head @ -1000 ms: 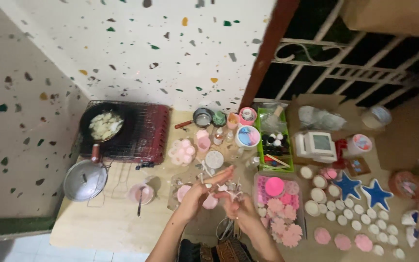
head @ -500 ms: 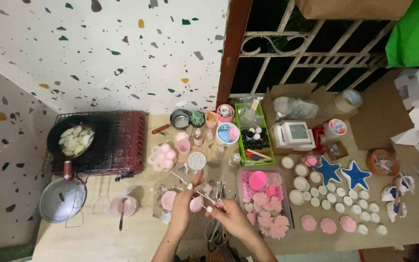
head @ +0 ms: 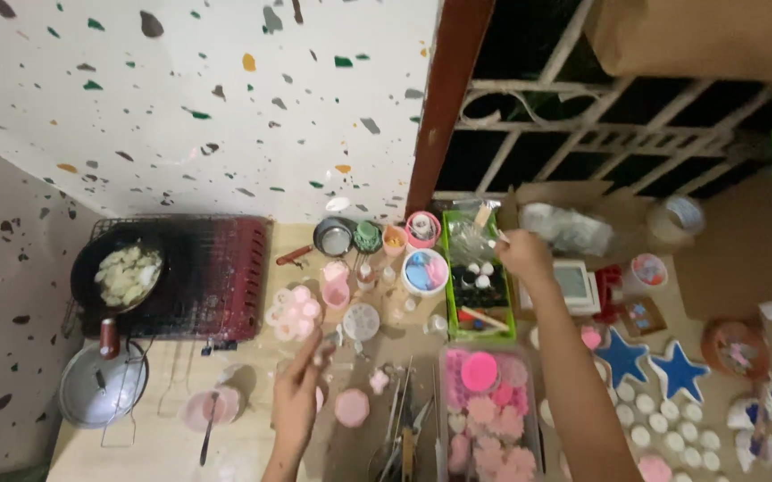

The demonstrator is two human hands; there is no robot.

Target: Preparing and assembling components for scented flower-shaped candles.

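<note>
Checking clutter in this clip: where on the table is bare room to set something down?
Bare tabletop lies at the near-left, bordered by the pan lid, pink bowl and left hand. From the green tray rightward, past the blue stars, it is crowded.

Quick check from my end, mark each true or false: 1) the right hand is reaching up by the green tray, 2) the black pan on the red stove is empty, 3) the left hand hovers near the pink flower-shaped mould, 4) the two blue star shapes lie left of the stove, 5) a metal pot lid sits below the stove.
1. True: the right hand is at the top edge of the green plastic tray.
2. False: the black pan on the red stove holds pale pieces.
3. True: the left hand is just below the pink flower-shaped mould.
4. False: the blue star shapes lie far right.
5. True: the metal pot lid.
</note>
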